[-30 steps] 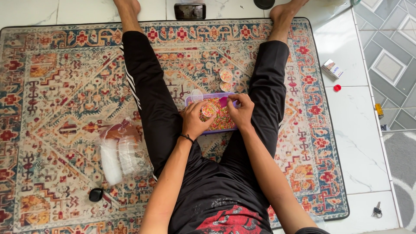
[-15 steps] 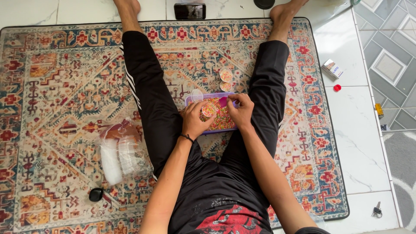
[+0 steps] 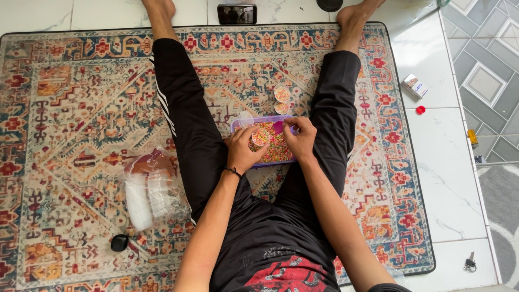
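— 2 hands over the tray, then? What is each one doing?

— The left hand (image 3: 244, 152) is curled around a small clear cup (image 3: 260, 136) filled with multicoloured sprinkles, holding it over the purple tray (image 3: 235, 126). The right hand (image 3: 300, 139) is pinched closed on a small magenta scoop (image 3: 278, 127), at 3 o'clock from the cup and just beside it.

— Where does the tray sit?

— On the patterned rug (image 3: 75, 108), between the person's spread legs, full of the same coloured sprinkles.

— Anything else near it?

— 2 filled small cups (image 3: 281, 99) stand on the rug at 12 o'clock from the tray, one just behind the other. A clear plastic bag (image 3: 152, 189) holding stacked cups lies at 8 o'clock, beyond the left leg, with a small black object (image 3: 119, 242) past it.

— And off the rug?

— A phone (image 3: 237, 13) at 12 o'clock on the tiles; a small box (image 3: 415, 86) and a red cap (image 3: 420, 110) at 2 o'clock; keys (image 3: 469, 263) at 4 o'clock.
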